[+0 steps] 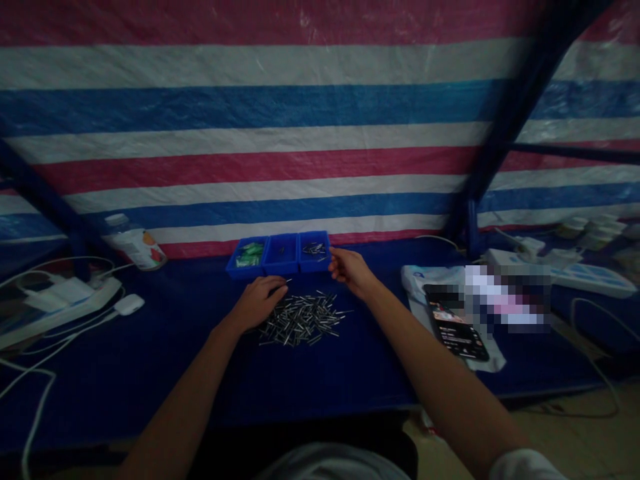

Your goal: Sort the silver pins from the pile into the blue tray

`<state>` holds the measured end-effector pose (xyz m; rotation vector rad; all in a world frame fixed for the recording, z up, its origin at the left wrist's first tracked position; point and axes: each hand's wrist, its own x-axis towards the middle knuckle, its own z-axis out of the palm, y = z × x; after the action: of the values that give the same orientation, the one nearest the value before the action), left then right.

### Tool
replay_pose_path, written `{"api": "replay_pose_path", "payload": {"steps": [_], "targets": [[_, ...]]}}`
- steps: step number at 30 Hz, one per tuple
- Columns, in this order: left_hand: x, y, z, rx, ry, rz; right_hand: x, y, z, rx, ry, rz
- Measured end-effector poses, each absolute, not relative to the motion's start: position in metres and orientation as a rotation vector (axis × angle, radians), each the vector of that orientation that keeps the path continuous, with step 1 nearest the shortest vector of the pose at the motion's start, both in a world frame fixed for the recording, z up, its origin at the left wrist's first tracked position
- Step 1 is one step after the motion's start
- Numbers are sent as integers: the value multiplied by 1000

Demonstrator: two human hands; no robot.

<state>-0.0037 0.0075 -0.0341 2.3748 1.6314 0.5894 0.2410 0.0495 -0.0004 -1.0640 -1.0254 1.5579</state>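
A pile of small metal pins (pixel 303 320) lies on the dark blue table (pixel 150 360). My left hand (pixel 259 300) rests at the pile's left edge, fingers curled in a pinch on a pin whose tip pokes out. My right hand (pixel 350 270) hovers beside the right-most of three small blue bins (pixel 280 255), fingers loosely bent with nothing visible in them. The right bin (pixel 314 252) holds a few pins, the middle bin one or two, and the left bin (pixel 249 256) green pieces.
A bottle (pixel 134 244) lies on its side at the back left. White power strips (pixel 60 300) and cables sit far left. A phone (pixel 457 323) lies on a white bag to the right, with another power strip (pixel 560 270) behind. A striped tarp backs the table.
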Motion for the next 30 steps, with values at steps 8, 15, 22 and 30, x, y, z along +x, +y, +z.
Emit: {"api": "replay_pose_path", "payload": {"steps": [8, 15, 22, 30], "targets": [[1, 7, -28, 2396, 1663, 585, 230, 50, -11, -1152, -1282, 1378], [22, 15, 1, 2498, 1900, 169, 219, 49, -24, -1152, -1624, 1146], [46, 15, 8, 2566, 2041, -12, 212, 42, -28, -1157, -1776, 1017], [47, 15, 9, 2537, 1869, 485, 213, 36, -29, -1022, -1992, 583]]}}
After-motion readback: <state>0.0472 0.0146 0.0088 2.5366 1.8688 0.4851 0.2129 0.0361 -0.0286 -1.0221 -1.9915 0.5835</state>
